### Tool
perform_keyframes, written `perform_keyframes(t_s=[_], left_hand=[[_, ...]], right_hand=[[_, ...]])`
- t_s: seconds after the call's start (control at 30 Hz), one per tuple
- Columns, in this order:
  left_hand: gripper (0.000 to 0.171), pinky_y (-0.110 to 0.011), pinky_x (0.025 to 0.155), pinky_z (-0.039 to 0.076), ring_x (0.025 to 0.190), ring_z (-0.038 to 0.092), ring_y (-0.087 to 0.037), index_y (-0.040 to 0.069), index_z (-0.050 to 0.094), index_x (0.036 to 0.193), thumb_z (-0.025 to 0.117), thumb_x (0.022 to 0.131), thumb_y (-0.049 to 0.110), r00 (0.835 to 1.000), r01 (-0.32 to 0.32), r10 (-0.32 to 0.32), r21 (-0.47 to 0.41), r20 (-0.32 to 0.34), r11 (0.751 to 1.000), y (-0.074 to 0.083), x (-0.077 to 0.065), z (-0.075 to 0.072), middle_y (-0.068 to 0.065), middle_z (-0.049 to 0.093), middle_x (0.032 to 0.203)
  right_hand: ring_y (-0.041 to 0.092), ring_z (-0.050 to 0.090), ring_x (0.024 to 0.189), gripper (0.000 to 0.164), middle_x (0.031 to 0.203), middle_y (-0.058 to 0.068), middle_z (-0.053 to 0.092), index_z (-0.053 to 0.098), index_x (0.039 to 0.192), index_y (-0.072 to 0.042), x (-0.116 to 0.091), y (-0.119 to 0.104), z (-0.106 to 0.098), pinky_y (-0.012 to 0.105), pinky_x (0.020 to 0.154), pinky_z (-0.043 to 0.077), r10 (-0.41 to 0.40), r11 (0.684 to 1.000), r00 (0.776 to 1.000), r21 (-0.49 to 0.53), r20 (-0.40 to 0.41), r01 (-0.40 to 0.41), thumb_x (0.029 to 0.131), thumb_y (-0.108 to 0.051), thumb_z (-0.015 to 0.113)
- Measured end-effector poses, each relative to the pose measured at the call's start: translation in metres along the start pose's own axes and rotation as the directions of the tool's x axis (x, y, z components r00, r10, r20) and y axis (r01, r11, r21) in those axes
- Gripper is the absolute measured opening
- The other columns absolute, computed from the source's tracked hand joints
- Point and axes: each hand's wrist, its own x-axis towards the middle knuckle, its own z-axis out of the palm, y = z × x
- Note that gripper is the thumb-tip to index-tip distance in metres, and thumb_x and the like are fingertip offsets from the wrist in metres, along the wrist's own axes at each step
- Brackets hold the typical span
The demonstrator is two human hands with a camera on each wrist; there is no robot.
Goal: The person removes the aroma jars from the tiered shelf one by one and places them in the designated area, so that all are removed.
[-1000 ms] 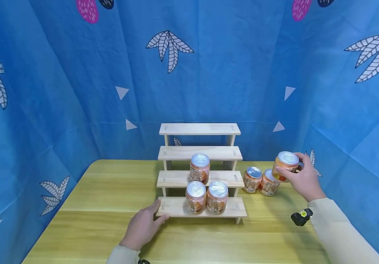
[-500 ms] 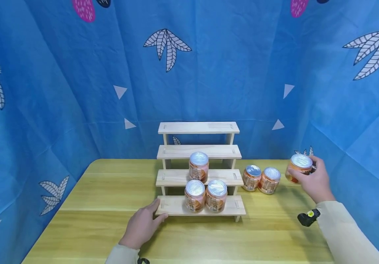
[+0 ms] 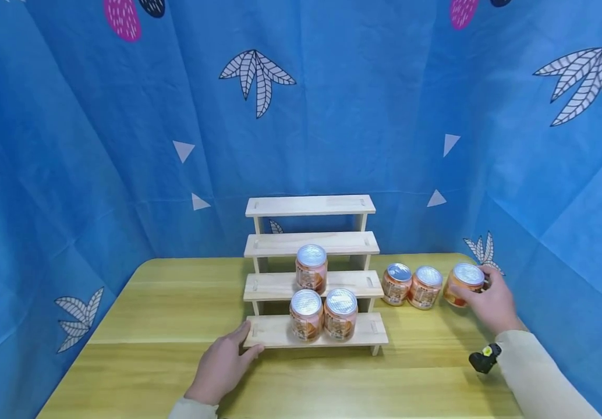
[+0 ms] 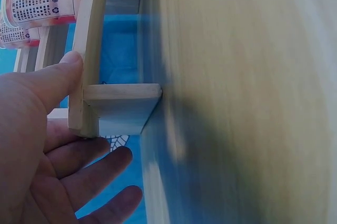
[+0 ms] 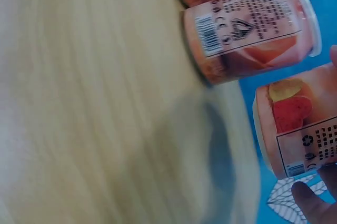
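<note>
In the head view my right hand point(image 3: 489, 298) grips an orange-pink jar with a silver lid point(image 3: 464, 284) at the right of the table. The right wrist view shows that jar point(image 5: 303, 124) upright, with fingers at its side; whether its base touches the table is unclear. Two similar jars point(image 3: 425, 287) point(image 3: 397, 284) stand close to its left. My left hand point(image 3: 222, 362) pinches the left end of the lowest step of a pale wooden tiered shelf point(image 3: 275, 331). Its thumb lies on the board in the left wrist view, the other fingers spread below.
Two jars point(image 3: 306, 317) point(image 3: 340, 316) stand side by side on the lowest step, and another jar point(image 3: 311, 270) stands on the step above. A blue patterned cloth point(image 3: 332, 128) hangs behind and at both sides of the wooden table point(image 3: 175, 326).
My right hand has carried its jar to the right and then down, beside the two table jars. The left hand stays at the shelf end. The head view has shifted slightly.
</note>
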Motion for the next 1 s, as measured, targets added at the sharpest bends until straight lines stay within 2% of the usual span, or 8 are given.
perform_keyframes(t_s=[0.1, 0.33, 0.47, 0.77, 1.0], left_hand=[[0.07, -0.054, 0.091, 0.056, 0.115, 0.065, -0.04, -0.001, 0.055, 0.141, 0.074, 0.09, 0.043, 1.0, -0.004, 0.004, -0.003, -0.003, 1.0, 0.001, 0.0, -0.001, -0.02, 0.059, 0.139], [0.07, -0.054, 0.092, 0.056, 0.116, 0.064, -0.041, 0.0, 0.055, 0.142, 0.074, 0.09, 0.043, 1.0, 0.014, -0.014, 0.008, 0.011, 1.0, 0.0, -0.004, -0.005, -0.019, 0.057, 0.141], [0.07, -0.054, 0.091, 0.056, 0.115, 0.065, -0.041, -0.001, 0.055, 0.142, 0.074, 0.09, 0.042, 1.0, 0.012, -0.012, 0.008, 0.014, 1.0, 0.001, -0.006, -0.004, -0.02, 0.058, 0.14], [0.07, -0.055, 0.092, 0.055, 0.117, 0.064, -0.041, 0.0, 0.055, 0.142, 0.074, 0.09, 0.043, 0.999, 0.028, -0.027, 0.0, 0.021, 1.0, 0.003, -0.004, -0.003, -0.018, 0.057, 0.141], [0.07, -0.055, 0.092, 0.056, 0.117, 0.064, -0.041, 0.001, 0.054, 0.143, 0.073, 0.091, 0.044, 1.0, 0.023, -0.023, -0.006, 0.014, 1.0, 0.003, -0.002, -0.003, -0.018, 0.057, 0.142]], right_hand=[[0.048, 0.049, 0.118, 0.101, 0.139, 0.035, 0.041, 0.021, 0.153, 0.008, -0.002, 0.005, 0.003, 0.036, 0.078, 0.05, 0.013, 1.0, 1.0, 0.009, 0.012, -0.013, 0.089, -0.047, 0.076], [0.051, 0.045, 0.125, 0.105, 0.145, 0.036, 0.036, 0.016, 0.155, 0.007, -0.009, 0.017, 0.015, 0.058, 0.092, 0.049, 0.058, 0.997, 0.997, 0.041, 0.044, -0.059, 0.089, -0.049, 0.075], [0.053, 0.044, 0.125, 0.102, 0.145, 0.037, 0.035, 0.016, 0.155, 0.007, -0.012, 0.02, 0.018, 0.062, 0.092, 0.048, 0.054, 0.997, 0.998, 0.045, 0.037, -0.056, 0.091, -0.048, 0.073], [0.049, 0.048, 0.121, 0.094, 0.14, 0.034, 0.041, 0.025, 0.15, 0.009, -0.013, 0.018, 0.021, 0.056, 0.092, 0.049, 0.04, 0.998, 0.999, 0.041, 0.018, -0.041, 0.091, -0.044, 0.075], [0.052, 0.045, 0.124, 0.098, 0.143, 0.037, 0.036, 0.019, 0.152, 0.01, -0.008, 0.021, 0.022, 0.062, 0.095, 0.047, 0.025, 0.999, 0.999, 0.024, 0.042, -0.026, 0.092, -0.047, 0.072]])
